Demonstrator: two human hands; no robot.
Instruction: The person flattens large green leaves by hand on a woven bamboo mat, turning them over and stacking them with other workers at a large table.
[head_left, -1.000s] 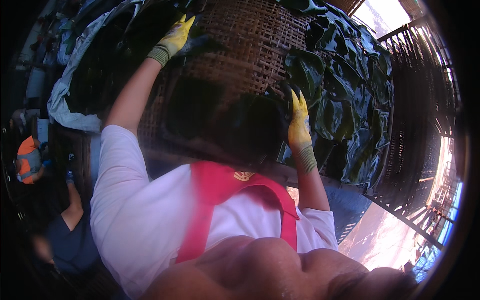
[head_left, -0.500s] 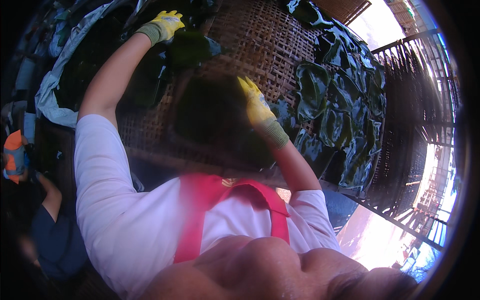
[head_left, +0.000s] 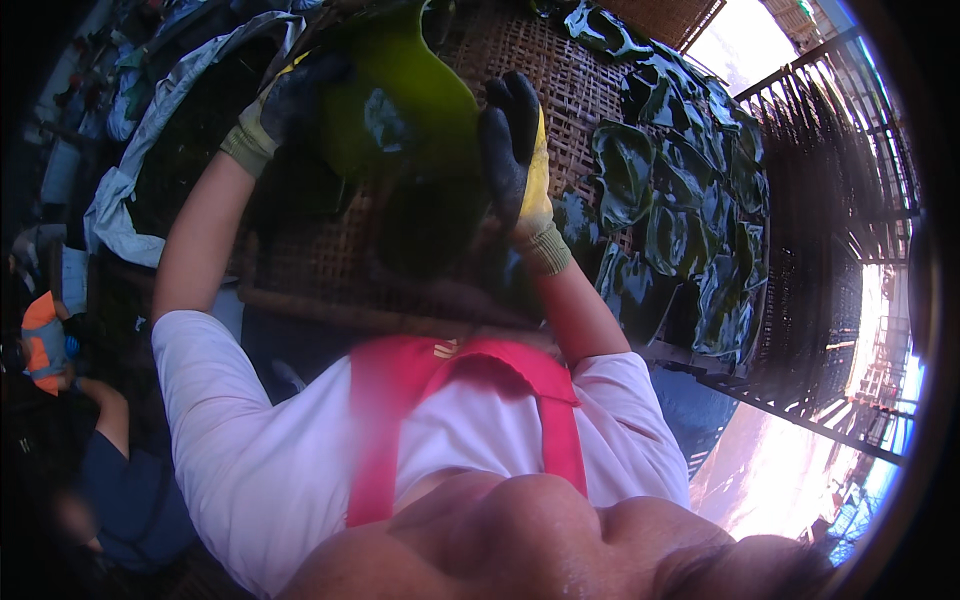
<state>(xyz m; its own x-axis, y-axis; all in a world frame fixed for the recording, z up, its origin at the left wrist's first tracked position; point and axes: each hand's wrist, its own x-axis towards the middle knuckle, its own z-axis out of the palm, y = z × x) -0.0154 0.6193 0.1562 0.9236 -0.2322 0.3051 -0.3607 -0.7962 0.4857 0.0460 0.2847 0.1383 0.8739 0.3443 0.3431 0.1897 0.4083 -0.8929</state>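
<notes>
A broad, glossy, wet green sheet, leaf-like or kelp-like, hangs raised above the woven mat. My left hand, in a yellow glove with a dark palm, closes on its left side; the fingertips are partly lost in shadow. My right hand, gloved alike, is upright at the sheet's right edge. Its fingers are stretched and the dark palm faces left, with nothing gripped. Whether it touches the sheet I cannot tell. Another dark green sheet lies on the mat below.
Several dark wet sheets overlap along the mat's right side. At the left stands a dark heap inside a pale cloth or plastic rim. Slatted bamboo racks rise at the right. Another person works at the lower left, near something orange.
A green sheet has come up off the surface with my left hand, which has moved left and nearer. My right hand has risen and turned its palm inward.
</notes>
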